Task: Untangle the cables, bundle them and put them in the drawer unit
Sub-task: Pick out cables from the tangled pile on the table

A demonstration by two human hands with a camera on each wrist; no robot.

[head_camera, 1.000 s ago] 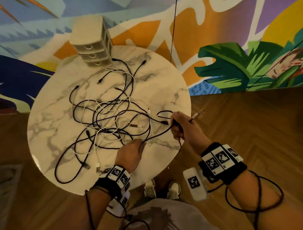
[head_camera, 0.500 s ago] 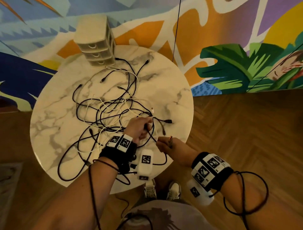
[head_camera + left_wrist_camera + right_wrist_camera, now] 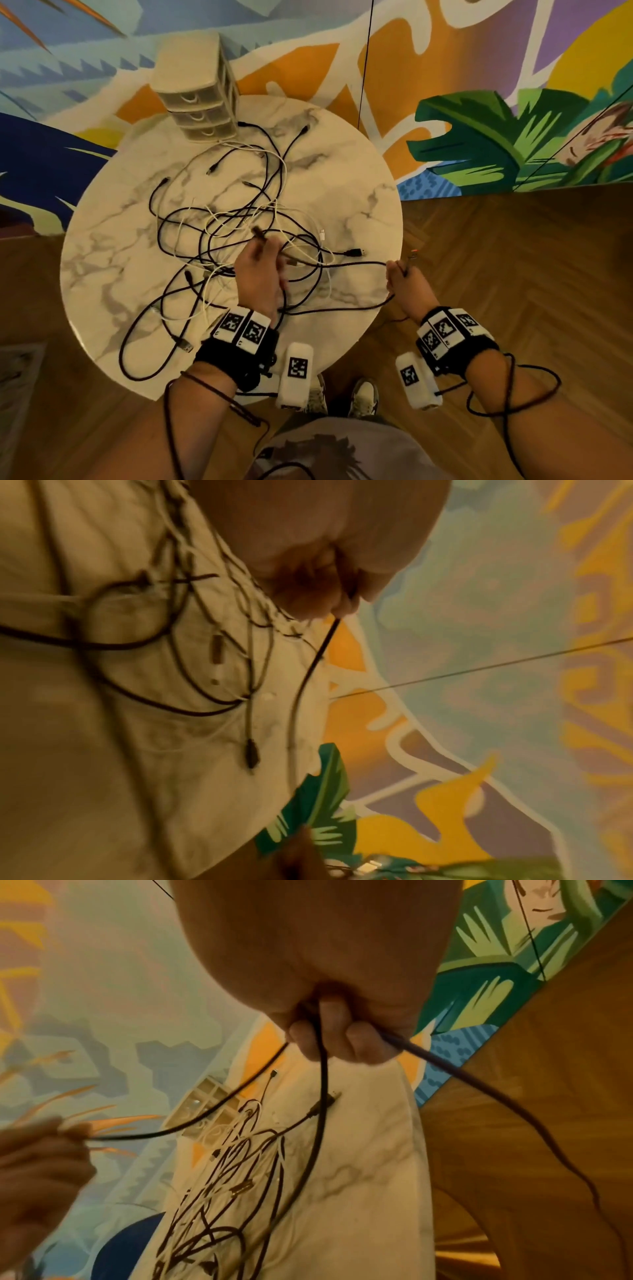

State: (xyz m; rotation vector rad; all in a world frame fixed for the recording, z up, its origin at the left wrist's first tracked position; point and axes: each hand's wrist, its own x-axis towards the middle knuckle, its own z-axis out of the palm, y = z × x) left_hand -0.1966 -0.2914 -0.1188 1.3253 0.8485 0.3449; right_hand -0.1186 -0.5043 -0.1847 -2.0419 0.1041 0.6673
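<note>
Basically both hands were on one black cable (image 3: 352,264). The right hand (image 3: 406,284) was fisted round it just off the table's near-right edge, a loop hanging below the fist; in the right wrist view two strands ran out of the curled fingers (image 3: 337,1039). The left hand (image 3: 258,270) was raised over the tangle (image 3: 233,233), pinching the same cable with a plug end (image 3: 257,233) sticking up past the fingertips; the left wrist view showed the cable dropping from a closed pinch.

The span between the hands ran roughly left-right across the near half of the table (image 3: 359,192), taut-ish, crossing over other strands. The tangle lay ahead-left of the right hand, directly under and beyond the left, so the left was nearer. Likely the next pull goes right, away from the pile, and may snag on the white cable (image 3: 281,171).

The drawer unit (image 3: 197,89) stood at the far edge, all drawers shut, well apart from both hands. Nothing was bundled yet.
</note>
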